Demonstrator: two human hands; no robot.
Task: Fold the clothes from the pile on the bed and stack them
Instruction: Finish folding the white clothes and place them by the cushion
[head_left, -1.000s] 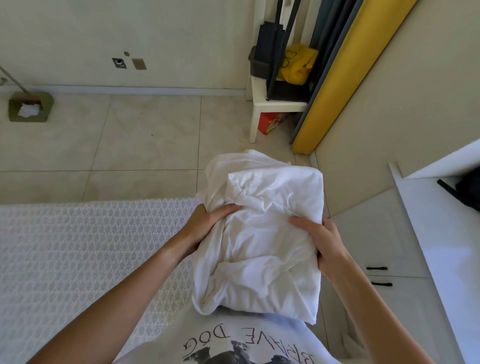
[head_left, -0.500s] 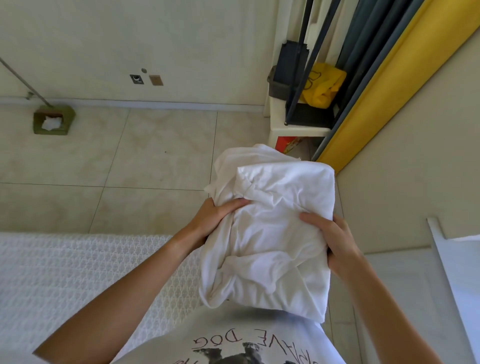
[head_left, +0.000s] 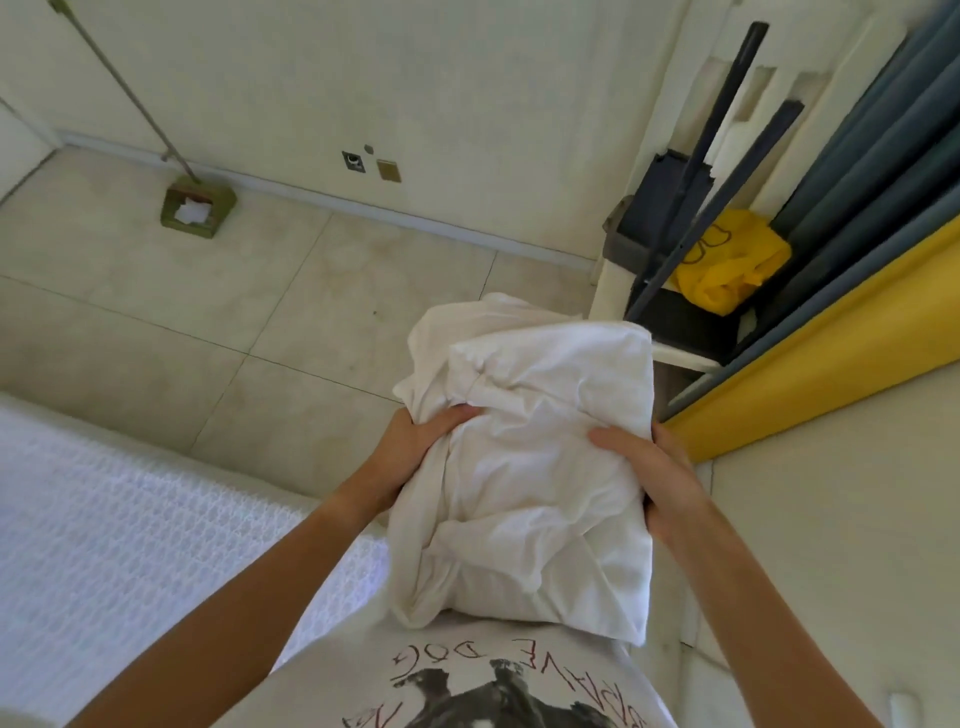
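Head cam: both hands, left hand (head_left: 415, 447) at 9 o'clock & right hand (head_left: 644, 467) at 3, clasp the loosely folded white garment (head_left: 530, 467) mid-air vs chest. Prob carrying it to stack; bed (head_left: 130, 519) at 8 o'clock.

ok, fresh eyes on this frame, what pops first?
The bundled white garment at centre, held in the air between the left hand and right hand. Next, the bright yellow curtain edge at the right, then the white textured bed cover at lower left.
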